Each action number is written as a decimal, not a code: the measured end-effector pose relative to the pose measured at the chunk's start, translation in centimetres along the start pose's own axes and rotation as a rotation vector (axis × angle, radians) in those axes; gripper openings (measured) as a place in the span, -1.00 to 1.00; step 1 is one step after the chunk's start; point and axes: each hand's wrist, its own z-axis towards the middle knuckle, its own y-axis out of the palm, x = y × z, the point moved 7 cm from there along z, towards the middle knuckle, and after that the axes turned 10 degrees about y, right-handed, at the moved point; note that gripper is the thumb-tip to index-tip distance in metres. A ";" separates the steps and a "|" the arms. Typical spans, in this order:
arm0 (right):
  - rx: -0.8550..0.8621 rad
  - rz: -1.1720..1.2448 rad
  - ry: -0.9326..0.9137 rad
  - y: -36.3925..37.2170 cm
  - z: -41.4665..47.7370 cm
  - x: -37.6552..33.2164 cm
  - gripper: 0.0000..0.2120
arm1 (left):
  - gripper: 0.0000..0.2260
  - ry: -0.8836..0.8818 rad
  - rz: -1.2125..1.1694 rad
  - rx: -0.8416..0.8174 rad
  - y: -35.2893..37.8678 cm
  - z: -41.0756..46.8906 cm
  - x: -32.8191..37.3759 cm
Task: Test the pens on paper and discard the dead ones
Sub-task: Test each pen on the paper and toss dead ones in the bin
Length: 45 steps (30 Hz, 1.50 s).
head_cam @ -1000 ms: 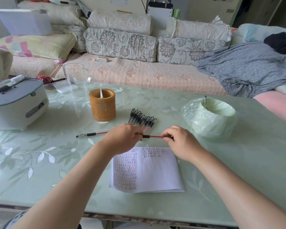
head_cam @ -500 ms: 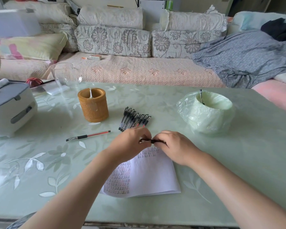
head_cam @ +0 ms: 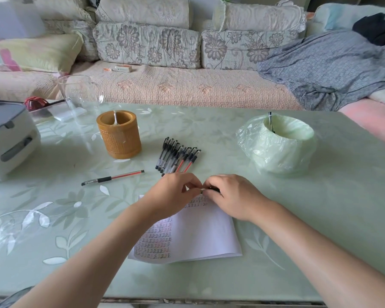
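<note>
- Both hands meet just above the top edge of the paper (head_cam: 206,236), fingertips nearly touching
- The left hand (head_cam: 176,193) has its fingers curled and pinches one end of a pen (head_cam: 214,190)
- The right hand (head_cam: 233,196) curls over the other end and pinches it too
- Only a short dark stretch and a pale bit of that pen show between the fingers; the hands cover the rest
- The paper lies flat on the green surface (head_cam: 342,196), and rows of small test marks fill its left part
- Just beyond the hands, a bundle of pens (head_cam: 178,155) lies side by side on the surface, clear barrels with dark caps and a few red ones
- Off to the left, a red pen (head_cam: 112,178) lies alone, well apart from the bundle
- A bamboo holder (head_cam: 119,135) stands upright behind that one
- Over on the right sits a bin (head_cam: 278,150) lined with a pale green bag, with a discarded pen (head_cam: 270,121) poking up inside
- A white appliance (head_cam: 9,141) sits at the left edge, with a clear glass jug (head_cam: 78,94) behind it
</note>
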 end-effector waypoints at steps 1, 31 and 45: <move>-0.005 0.003 0.001 0.1 0.1 0.0 -0.82 | -0.92 -0.005 -0.006 0.002 0.1 0.0 -0.1; -0.091 0.889 0.337 0.3 0.2 1.9 -0.61 | -0.91 -0.071 0.225 -0.073 -1.0 -0.4 -1.2; -0.169 0.886 0.288 1.2 -1.1 2.7 -0.84 | -0.79 -0.095 0.269 -0.025 0.1 0.0 -1.5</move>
